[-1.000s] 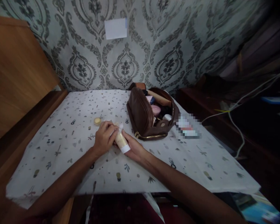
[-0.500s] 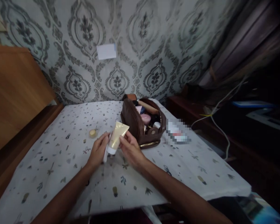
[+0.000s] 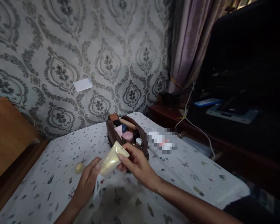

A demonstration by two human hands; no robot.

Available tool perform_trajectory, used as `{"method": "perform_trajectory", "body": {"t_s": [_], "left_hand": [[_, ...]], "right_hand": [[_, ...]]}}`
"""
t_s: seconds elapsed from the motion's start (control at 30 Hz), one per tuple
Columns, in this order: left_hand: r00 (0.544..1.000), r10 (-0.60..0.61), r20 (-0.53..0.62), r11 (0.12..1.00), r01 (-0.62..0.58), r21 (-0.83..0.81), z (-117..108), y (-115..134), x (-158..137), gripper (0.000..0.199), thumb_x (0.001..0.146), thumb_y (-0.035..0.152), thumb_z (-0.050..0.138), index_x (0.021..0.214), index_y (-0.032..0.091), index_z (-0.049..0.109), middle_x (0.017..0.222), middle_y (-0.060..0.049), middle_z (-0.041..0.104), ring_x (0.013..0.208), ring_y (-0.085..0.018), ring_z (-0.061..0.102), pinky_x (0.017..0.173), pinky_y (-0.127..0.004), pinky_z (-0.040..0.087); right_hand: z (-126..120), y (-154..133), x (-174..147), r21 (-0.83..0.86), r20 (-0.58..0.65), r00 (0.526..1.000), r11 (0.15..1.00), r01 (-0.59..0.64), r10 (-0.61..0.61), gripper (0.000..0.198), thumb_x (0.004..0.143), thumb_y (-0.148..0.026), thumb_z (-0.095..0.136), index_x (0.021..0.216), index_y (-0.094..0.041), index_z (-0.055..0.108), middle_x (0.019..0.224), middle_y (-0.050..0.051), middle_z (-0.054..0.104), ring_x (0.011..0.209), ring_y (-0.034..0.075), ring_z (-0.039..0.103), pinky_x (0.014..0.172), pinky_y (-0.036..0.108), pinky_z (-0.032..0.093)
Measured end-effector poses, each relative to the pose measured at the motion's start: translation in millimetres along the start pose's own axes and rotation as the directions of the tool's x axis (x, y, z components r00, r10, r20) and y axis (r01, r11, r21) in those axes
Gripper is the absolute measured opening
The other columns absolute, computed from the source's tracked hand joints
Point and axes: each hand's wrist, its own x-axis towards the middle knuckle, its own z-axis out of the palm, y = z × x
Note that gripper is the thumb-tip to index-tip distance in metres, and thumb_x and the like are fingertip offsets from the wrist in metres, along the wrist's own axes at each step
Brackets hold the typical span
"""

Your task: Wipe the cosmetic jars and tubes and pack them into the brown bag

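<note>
In the head view, I am watching the left hand (image 3: pixel 87 180) curling round the capped lower end of a pale yellow tube (image 3: pixel 113 158), while the right hand (image 3: pixel 138 165) is pinching its flat, crimped end between thumb and fingers. The tube is tilting in the air over the table, just in front of the bag, its smooth plastic catching a glossy streak of light. Something white and limp (image 3: pixel 97 189) is hanging under the left hand; I cannot tell whether it is cloth or tissue. A small round yellowish jar (image 3: pixel 79 168) is sitting near that hand on the white printed tablecloth (image 3: pixel 177 177). The brown, leathery bag (image 3: pixel 111 133) is gaping open along its zip, holding a rounded pink item (image 3: pixel 128 137), a dark blue one (image 3: pixel 124 128), a small white one (image 3: pixel 138 141) and a long tan piece (image 3: pixel 128 123). The hands are covering the bag's near side, and darker contents are blurring together. Beside it, a pixelated patch (image 3: pixel 163 141) is masking some object, and the left fingers are hiding most of the cap.
</note>
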Motion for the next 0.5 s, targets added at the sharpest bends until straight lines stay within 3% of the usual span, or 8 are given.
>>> {"method": "perform_trajectory", "body": {"t_s": [0.17,0.27,0.33,0.4,0.47,0.5], "left_hand": [[0.974,0.207,-0.097,0.970,-0.191,0.153,17.8,39.6,45.2,0.047,0.091,0.061,0.042,0.062,0.024,0.041,0.057,0.002,0.042,0.056,-0.017,0.045,0.052,-0.028,0.040],[0.948,0.313,-0.063,0.910,-0.281,0.305,12.5,52.9,100.3,0.044,0.092,0.054,0.043,0.060,0.023,0.040,0.057,0.003,0.042,0.057,-0.016,0.044,0.055,-0.026,0.038],[0.921,0.391,-0.003,0.816,-0.345,0.464,5.2,59.3,148.4,0.038,0.090,0.047,0.043,0.060,0.023,0.042,0.058,0.003,0.044,0.059,-0.016,0.045,0.058,-0.026,0.037],[0.928,0.364,0.078,0.721,-0.334,0.607,1.2,63.3,198.0,0.022,0.085,0.034,0.044,0.075,0.021,0.059,0.068,0.000,0.058,0.066,-0.018,0.052,0.063,-0.027,0.039],[0.956,0.190,0.222,0.607,-0.292,0.739,3.5,64.4,241.8,0.029,0.080,0.023,0.043,0.093,0.020,0.068,0.076,-0.003,0.065,0.073,-0.021,0.057,0.066,-0.028,0.041],[0.949,0.146,0.279,0.590,-0.310,0.746,7.0,63.7,260.0,0.030,0.077,0.021,0.045,0.092,0.019,0.071,0.075,-0.004,0.067,0.074,-0.022,0.059,0.067,-0.028,0.041]], "right_hand": [[-33.8,-28.4,5.0,0.009,-0.111,0.990,0.996,0.093,-0.092,0.030,0.090,-0.049,0.066,0.091,-0.020,0.061,0.068,0.000,0.067,0.057,0.013,0.063,0.056,0.024,0.052],[-61.0,-43.3,15.8,-0.043,-0.228,0.954,0.981,0.191,-0.196,0.030,0.088,-0.049,0.068,0.088,-0.020,0.060,0.066,-0.001,0.066,0.058,0.014,0.065,0.058,0.025,0.054],[-79.0,-49.9,26.6,-0.080,-0.293,0.924,0.970,0.232,-0.245,0.031,0.086,-0.049,0.070,0.086,-0.020,0.060,0.065,-0.002,0.065,0.060,0.014,0.066,0.060,0.026,0.055],[-94.0,-53.2,38.5,-0.106,-0.342,0.896,0.959,0.264,-0.285,0.032,0.085,-0.051,0.072,0.087,-0.021,0.060,0.065,-0.003,0.064,0.060,0.014,0.066,0.061,0.026,0.056],[-104.9,-53.6,49.5,-0.123,-0.372,0.873,0.949,0.290,-0.315,0.033,0.083,-0.051,0.073,0.087,-0.021,0.062,0.066,-0.003,0.064,0.059,0.013,0.065,0.061,0.025,0.056],[-108.9,-53.2,54.1,-0.130,-0.380,0.866,0.945,0.299,-0.326,0.033,0.083,-0.052,0.073,0.087,-0.021,0.062,0.067,-0.003,0.064,0.059,0.013,0.065,0.061,0.025,0.056]]}}
